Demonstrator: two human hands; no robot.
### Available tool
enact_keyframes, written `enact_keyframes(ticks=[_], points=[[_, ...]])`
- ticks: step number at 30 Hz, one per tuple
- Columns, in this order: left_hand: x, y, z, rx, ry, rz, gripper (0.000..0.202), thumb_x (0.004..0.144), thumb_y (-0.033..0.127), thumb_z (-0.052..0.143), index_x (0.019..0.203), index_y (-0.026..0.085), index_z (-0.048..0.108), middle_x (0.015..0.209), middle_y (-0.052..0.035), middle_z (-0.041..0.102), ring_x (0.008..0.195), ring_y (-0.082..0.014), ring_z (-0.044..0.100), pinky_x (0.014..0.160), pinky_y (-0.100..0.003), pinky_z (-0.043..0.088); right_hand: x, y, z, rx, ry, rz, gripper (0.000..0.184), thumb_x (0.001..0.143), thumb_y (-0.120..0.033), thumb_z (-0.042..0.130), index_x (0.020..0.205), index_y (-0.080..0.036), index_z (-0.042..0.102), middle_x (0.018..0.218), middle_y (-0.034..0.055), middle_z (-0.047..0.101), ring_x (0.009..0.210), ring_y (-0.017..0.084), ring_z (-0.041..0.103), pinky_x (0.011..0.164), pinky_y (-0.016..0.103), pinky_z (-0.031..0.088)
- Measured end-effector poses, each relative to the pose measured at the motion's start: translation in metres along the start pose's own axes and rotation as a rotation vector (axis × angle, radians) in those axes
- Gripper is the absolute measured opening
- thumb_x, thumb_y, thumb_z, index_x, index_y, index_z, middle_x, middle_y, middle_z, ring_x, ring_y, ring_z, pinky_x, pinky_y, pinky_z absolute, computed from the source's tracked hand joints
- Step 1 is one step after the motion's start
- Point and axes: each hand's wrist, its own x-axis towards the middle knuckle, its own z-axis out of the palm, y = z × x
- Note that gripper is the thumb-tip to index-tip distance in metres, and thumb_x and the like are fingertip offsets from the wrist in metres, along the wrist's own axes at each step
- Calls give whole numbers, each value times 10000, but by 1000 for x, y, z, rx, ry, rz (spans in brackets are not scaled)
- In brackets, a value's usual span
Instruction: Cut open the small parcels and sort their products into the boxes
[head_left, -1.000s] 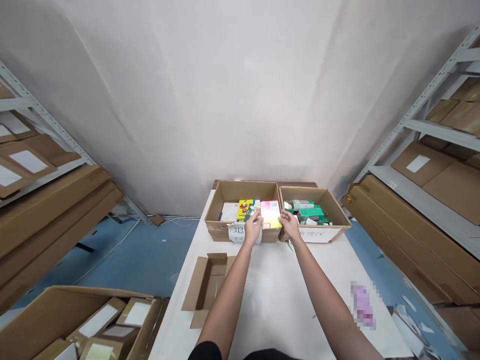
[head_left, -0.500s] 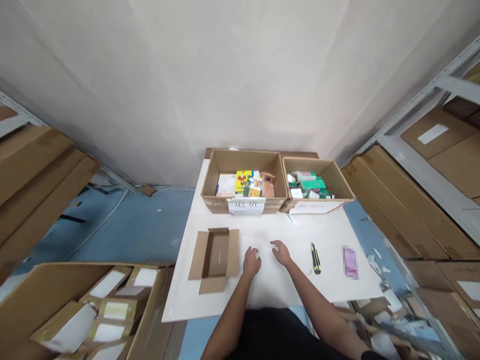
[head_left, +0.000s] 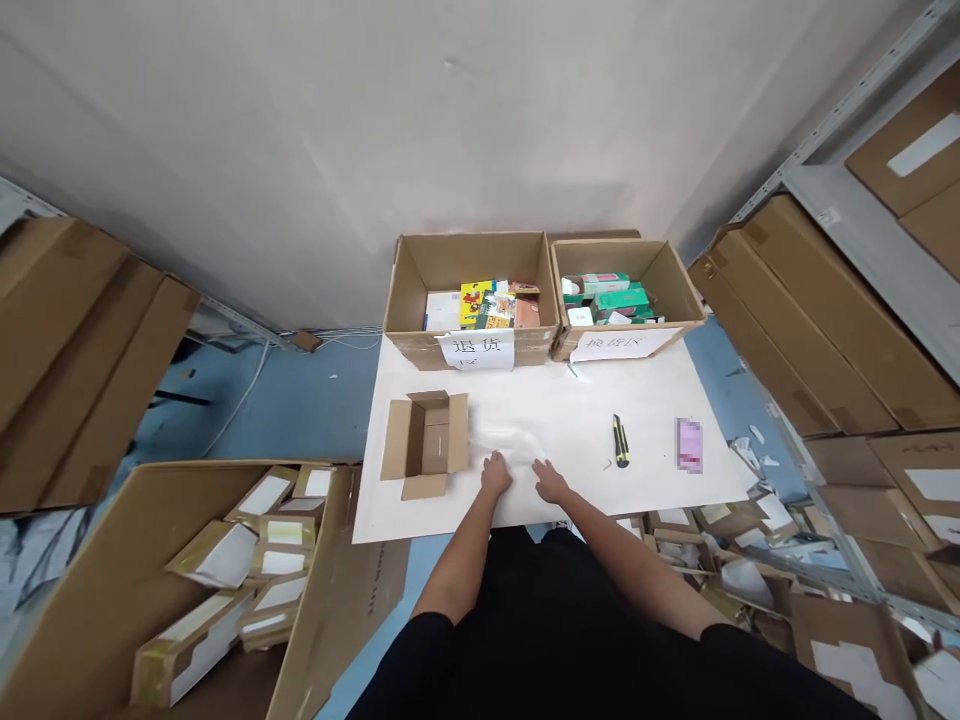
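Observation:
My left hand (head_left: pixel 495 473) rests low over the white table (head_left: pixel 570 505), its fingers stretched forward and slightly apart. Beside it on the right, my right hand (head_left: pixel 551 482) reaches forward with fingers extended. Just beyond and between them lies a faint, shiny patch of what looks like clear plastic (head_left: pixel 514 438); its edges are hard to make out. Both sets of fingertips are at its near side, and no grip on it shows. Left of my hands stands a small open cardboard box (head_left: pixel 458 440), flaps spread. A black-and-yellow utility knife (head_left: pixel 620 441) lies to the right.
Two large cartons with paper signs, one (head_left: pixel 536 348) holding colourful packs, the other (head_left: pixel 559 345) green boxes, stand at the table's back. A pixelated pink item (head_left: pixel 689 445) lies at right. A big carton (head_left: pixel 97 590) of parcels stands lower left; shelves with cartons flank both sides.
The view has tilted down, so the table sits higher in the picture. My hands have lowered onto the near part of the table, and the shiny patch shows more plainly beyond them.

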Motion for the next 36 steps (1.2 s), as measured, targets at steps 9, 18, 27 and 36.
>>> enact_keyframes(ticks=[9, 18, 27, 36], points=[[-52, 64, 97, -333, 18, 487, 737, 732, 59, 515, 1440, 216, 644, 1580, -76, 553, 1524, -243, 433, 1309, -544, 277, -34, 34, -5, 1280, 282, 81, 593, 773, -684, 642, 1053, -170, 734, 1068, 133, 790, 1025, 289, 734, 865, 391, 575], [-97, 18, -65, -204, 367, 277, 407, 939, 226, 529, 1283, 197, 744, 1236, -105, 780, 1134, -238, 730, 1045, -394, 564, -71, 6, -54, 560, 547, 51, 241, 790, -402, 609, 819, -193, 725, 905, 112, 775, 927, 286, 730, 845, 334, 530], [-107, -123, -155, 195, 409, -11, 496, 1006, 434, 533, 1392, 145, 647, 1749, -175, 222, 1568, -290, 350, 1222, -380, 369, -55, -145, -56, 416, 832, -287, 387, 806, -187, 468, 1073, -214, 746, 1206, 108, 711, 1107, 288, 669, 943, 372, 541], [-124, -126, -69, 180, 356, 127, 483, 892, 450, 703, 1309, 208, 672, 1743, -149, 237, 1624, -359, 170, 1211, -481, 384, 2, -256, -21, 143, 814, -396, 384, 891, -120, 490, 1141, -187, 774, 1446, 117, 636, 1414, 281, 498, 1211, 459, 387]])
